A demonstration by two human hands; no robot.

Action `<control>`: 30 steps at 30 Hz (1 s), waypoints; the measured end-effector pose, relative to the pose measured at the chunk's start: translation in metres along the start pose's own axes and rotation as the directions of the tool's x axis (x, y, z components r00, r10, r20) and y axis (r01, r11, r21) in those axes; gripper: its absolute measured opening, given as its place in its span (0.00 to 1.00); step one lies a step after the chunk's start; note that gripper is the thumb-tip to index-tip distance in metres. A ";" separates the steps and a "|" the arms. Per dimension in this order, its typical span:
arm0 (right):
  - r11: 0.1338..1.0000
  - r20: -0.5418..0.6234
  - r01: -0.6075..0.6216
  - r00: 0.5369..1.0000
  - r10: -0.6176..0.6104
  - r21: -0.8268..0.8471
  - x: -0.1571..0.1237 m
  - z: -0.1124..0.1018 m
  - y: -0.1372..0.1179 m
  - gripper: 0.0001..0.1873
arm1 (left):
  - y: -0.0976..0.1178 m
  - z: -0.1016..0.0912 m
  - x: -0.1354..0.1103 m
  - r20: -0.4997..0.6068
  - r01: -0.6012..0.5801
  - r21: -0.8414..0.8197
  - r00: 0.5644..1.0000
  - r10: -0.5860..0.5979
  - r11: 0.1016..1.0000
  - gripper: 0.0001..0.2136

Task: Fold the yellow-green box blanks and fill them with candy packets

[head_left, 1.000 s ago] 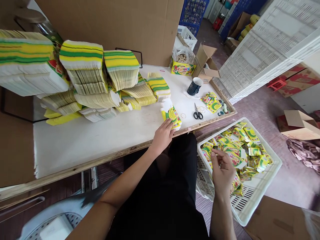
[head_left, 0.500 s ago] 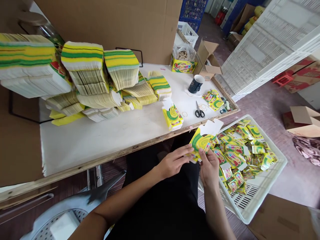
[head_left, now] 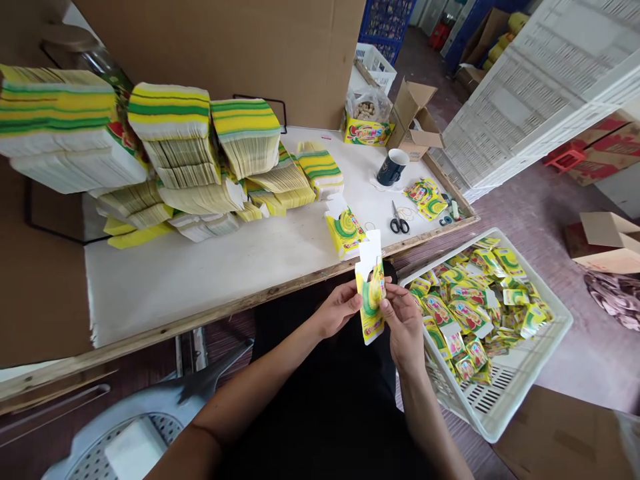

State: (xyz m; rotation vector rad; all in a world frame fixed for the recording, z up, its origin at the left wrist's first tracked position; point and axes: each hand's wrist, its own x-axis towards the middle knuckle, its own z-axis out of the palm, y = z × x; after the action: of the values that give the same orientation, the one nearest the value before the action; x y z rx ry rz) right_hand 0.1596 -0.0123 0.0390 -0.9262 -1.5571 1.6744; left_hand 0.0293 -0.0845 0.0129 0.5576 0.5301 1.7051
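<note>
Down close, both hands are up over the lap in front of the table edge. The left hand (head_left: 338,312) pinches one flat yellow-and-green carton (head_left: 372,293) by its left edge, fingers curled shut around it. The right hand (head_left: 407,327) nips the same carton from the right side, thumb and fingertips closed on it. So that's one carton, two hands, held upright with its white flaps pointing up.

Just to the right sits one white slotted basket (head_left: 495,400), heaped with yellow-green packets (head_left: 470,300), too many to count.

Onto the table (head_left: 200,267) now. One short stack of flat cartons (head_left: 345,230) lies right at the near edge, just behind the held carton. Right of it is one pair of black-handled scissors (head_left: 399,223), then one small loose pile of packets (head_left: 425,200) near the table's right edge. Further back stands one dark mug (head_left: 393,167).

Over on the left are three big bundles of flat cartons (head_left: 173,123) along the top row, with more bundles wedged beneath them, number unclear.

At the far end stand one yellow printed box (head_left: 367,132) and one open brown cardboard box (head_left: 415,130) beside it. A tall cardboard sheet (head_left: 240,47) rises behind the table.
</note>
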 end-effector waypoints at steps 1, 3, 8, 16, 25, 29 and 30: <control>0.999 -0.015 0.027 1.000 -0.028 -0.025 0.000 -0.001 0.000 0.20 | -0.001 0.000 0.000 -0.008 -0.010 0.008 1.000 0.010 1.000 0.28; 0.997 -0.024 0.052 0.998 -0.054 -0.065 0.001 -0.003 0.000 0.19 | -0.003 0.000 0.001 -0.033 -0.021 0.033 0.999 0.022 0.999 0.27; 0.992 -0.030 0.014 0.999 -0.018 -0.123 0.001 -0.005 0.001 0.22 | -0.007 -0.001 0.004 -0.148 -0.030 0.096 0.988 0.044 0.995 0.24; 0.972 -0.068 0.055 0.995 -0.072 -0.226 0.002 -0.005 0.011 0.18 | -0.015 0.002 0.004 -0.361 -0.003 0.347 0.922 0.137 0.938 0.29; 0.945 0.215 0.159 0.972 -0.098 -0.287 0.008 -0.030 0.000 0.30 | 0.001 0.002 -0.012 -0.198 0.070 0.425 0.980 0.017 0.902 0.29; 0.939 0.273 0.161 0.959 -0.076 -0.305 0.007 -0.033 -0.011 0.14 | 0.004 -0.002 -0.019 -0.144 0.196 0.333 0.977 -0.156 0.922 0.25; 0.928 0.272 0.169 0.959 -0.078 -0.331 0.007 -0.033 -0.012 0.13 | 0.004 -0.003 -0.021 -0.131 0.217 0.322 0.974 -0.184 0.921 0.24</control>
State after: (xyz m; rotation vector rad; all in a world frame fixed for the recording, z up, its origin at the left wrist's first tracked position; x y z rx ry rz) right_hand 0.1843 0.0118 0.0495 -0.7851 -2.0949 1.4956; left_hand 0.0287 -0.1062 0.0115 0.6394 0.9288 1.4585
